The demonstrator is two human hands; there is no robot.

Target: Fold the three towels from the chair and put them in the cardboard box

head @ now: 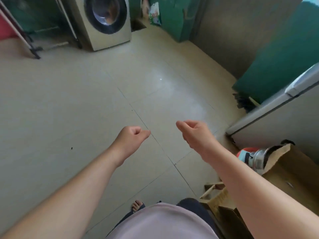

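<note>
Both arms reach out over the bare tiled floor (pixel 72 94), and neither holds anything. The left hand (pixel 132 138), just left of centre, has its fingers curled into a loose fist around nothing. The right hand (pixel 193 131), just right of centre, matches it, fingers curled under and the thumb lying along the top, empty too. The two fists sit side by side with a small gap between them, level with each other.

Where are the towels? Not in frame. No chair shows either, so which way the cloth lies from these fingers cannot be told, nor its long axis.

What does show is brown cardboard at the lower right: a cardboard box (pixel 293 171) with a metal pot (pixel 258 159) poking out of its near end, and another flap of cardboard (pixel 224 211) lower down by the person's leg. Whether either is the target box cannot be told. Both lie on the right arm's side, well nearer the right hand than the left.

A washing machine (pixel 103 21) stands at the upper left. Judging by the empty fists, the task is either barely begun or between towels.
</note>
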